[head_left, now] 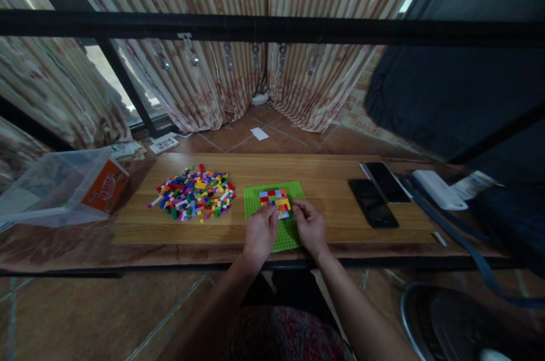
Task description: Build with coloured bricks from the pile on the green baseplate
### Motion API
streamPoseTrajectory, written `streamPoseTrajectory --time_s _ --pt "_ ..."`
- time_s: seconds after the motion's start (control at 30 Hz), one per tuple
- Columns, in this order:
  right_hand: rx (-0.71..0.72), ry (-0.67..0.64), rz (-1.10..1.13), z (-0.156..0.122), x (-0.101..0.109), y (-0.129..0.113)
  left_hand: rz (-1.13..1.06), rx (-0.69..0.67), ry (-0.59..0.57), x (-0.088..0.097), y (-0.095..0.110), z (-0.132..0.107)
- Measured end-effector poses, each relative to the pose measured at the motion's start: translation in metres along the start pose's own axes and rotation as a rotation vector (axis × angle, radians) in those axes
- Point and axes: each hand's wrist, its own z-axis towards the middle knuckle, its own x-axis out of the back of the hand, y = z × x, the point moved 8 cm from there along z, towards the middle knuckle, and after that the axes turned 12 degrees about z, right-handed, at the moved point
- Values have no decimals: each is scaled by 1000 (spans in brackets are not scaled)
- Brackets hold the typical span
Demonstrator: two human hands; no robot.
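A green studded baseplate (251,195) lies on the wooden board in front of me. On it sits a flat patchwork of toy building bricks (272,197) in red, yellow, orange, blue and lilac. My left hand (260,231) is at the patchwork's near edge, thumb and fingertips pinched together there; whether a small brick is between them I cannot make out. Just right of the patchwork, my right hand (311,227) has its fingers closed in a pinch over the baseplate. Anything it holds is hidden or too small to name.
To the left is a spread pile of loose bricks (193,193). A clear plastic bin (55,185) with an orange label stands beyond the board's left end. Two dark phone-like devices (373,203) lie at right, near a white device (438,189) and blue strap (472,247). A black bar (272,29) crosses above.
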Motion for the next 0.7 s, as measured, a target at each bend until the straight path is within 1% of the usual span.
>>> streamPoseTrajectory --time_s 0.13,0.3,0.4,0.53,0.7 --pt "6 -4 -17 -1 0 -5 -69 99 -2 -4 -5 3" --pt "34 -2 -34 -3 -1 -10 -108 147 30 -7 -8 7" --pt "36 1 -39 -3 -1 -10 -78 170 35 -10 -9 9" --pt "33 -3 -44 -3 -1 -9 11 219 55 -7 -10 11" --pt "37 -5 -35 -3 -2 -8 76 223 39 -4 -8 13"
